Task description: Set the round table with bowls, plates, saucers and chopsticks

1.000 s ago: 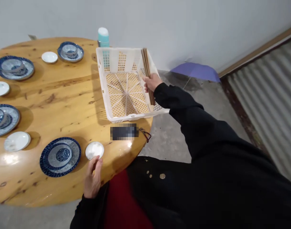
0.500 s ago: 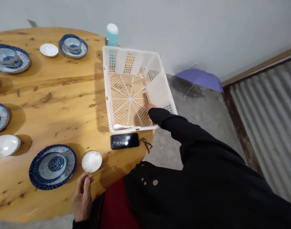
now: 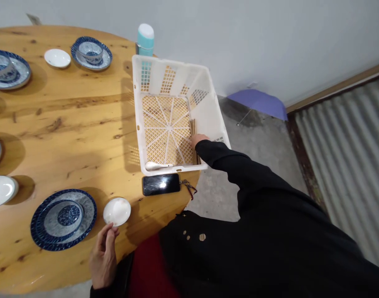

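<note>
My right hand (image 3: 199,140) is down inside a white plastic basket (image 3: 137,120), closed around chopsticks (image 3: 194,125) by the right wall; its fingertips are mostly hidden. Several thin brown sticks show above and below that hand. A white spoon (image 3: 157,165) lies along the basket's near side. My left hand (image 3: 105,256) hovers over the table edge with loosely bent fingers and a gap to the thumb, nothing visible in it. Its fingertips are at the near rim of a small white dish (image 3: 117,211); whether they touch cannot be told. Left of it sits a blue-patterned plate (image 3: 92,215) bearing a bowl (image 3: 65,218).
A phone (image 3: 161,184) with a strap lies just below the basket. Behind the basket stands a turquoise bottle (image 3: 145,41). More dishes, including a white bowl (image 3: 2,191) and a white dish (image 3: 57,58), are on the wooden table (image 3: 80,136). A purple umbrella (image 3: 260,103) rests on the floor.
The chopsticks beside my right hand show more clearly along the basket wall. My left hand has shifted slightly left in view, and the tableware appears shifted left as the camera turned.
</note>
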The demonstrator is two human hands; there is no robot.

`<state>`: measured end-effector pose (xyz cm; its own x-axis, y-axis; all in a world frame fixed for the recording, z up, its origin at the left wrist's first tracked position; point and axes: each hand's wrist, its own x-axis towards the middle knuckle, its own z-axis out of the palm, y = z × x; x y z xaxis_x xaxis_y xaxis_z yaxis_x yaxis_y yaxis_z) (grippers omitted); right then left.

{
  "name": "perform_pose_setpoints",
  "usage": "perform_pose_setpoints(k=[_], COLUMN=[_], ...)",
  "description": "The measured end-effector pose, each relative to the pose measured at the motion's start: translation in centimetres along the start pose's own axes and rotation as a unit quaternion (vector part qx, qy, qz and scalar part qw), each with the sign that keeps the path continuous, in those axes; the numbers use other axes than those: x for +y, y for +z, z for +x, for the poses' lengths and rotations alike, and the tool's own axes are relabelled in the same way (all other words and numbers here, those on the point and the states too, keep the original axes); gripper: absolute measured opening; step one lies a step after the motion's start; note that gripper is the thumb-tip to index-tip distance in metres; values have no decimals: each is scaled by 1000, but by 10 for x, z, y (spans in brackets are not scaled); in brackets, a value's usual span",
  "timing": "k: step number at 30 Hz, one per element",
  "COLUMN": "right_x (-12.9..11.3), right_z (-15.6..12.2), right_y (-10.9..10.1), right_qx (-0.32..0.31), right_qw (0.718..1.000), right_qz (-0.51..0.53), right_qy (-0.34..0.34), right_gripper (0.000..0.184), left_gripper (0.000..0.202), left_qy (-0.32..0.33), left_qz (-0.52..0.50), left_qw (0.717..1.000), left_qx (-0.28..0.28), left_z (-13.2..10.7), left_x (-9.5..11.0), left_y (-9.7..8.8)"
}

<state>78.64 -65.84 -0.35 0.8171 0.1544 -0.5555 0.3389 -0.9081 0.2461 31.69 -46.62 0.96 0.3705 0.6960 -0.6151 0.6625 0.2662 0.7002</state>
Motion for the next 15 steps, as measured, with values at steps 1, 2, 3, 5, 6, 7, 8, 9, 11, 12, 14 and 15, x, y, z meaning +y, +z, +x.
perform_pose_setpoints(k=[1, 2, 3, 5, 6, 7, 8, 9, 11, 12, 14, 15], right_x=[0, 0, 0, -1, -2, -2, -2, -3, -3, -2, -1, -1], right_z=[1, 2, 3, 3, 4, 4, 3, 3, 3, 2, 0, -1], right_y=[0, 0, 0, 1, 1, 2, 2, 3, 3, 2, 2, 1], right_qx=[1, 1, 0, -1, -2, -3, -3, -3, -1, 0, -2, -3], right_qw=[1000, 1000, 1000, 1000, 1000, 1000, 1000, 1000, 1000, 1000, 1000, 1000], right_qz=[-3, -6, -8, -12, -14, -15, -17, -18, -18, -18, -16, -14], right_qy=[0, 0, 0, -5, -8, -10, -11, -12, -14, -16, -23, -26], right_gripper=[40, 40, 40, 40, 40, 40, 40, 40, 41, 41, 42, 42], left_gripper=[67, 66, 66, 66, 66, 65, 65, 65, 64, 63, 61, 61], left_qy=[2, 2, 3, 2, 2, 1, 2, 3, 6, 6, 7, 10], left_qz=[-3, -6, -9, -12, -12, -13, -15, -18, -20, -18, -11, -8], left_qw=[1000, 1000, 1000, 1000, 1000, 1000, 1000, 1000, 1000, 1000, 1000, 1000], left_qx=[0, 1, 3, 9, 11, 13, 15, 17, 17, 17, 15, 15], left_z=[0, 0, -1, -2, -3, -3, -4, -4, -4, -3, -3, -3], left_x=[-1, -1, -1, -1, -1, -1, -1, -1, -2, -3, -4, -4], left_y=[-1, -1, -2, -3, -4, -4, -5, -5, -5, -4, -3, -3])
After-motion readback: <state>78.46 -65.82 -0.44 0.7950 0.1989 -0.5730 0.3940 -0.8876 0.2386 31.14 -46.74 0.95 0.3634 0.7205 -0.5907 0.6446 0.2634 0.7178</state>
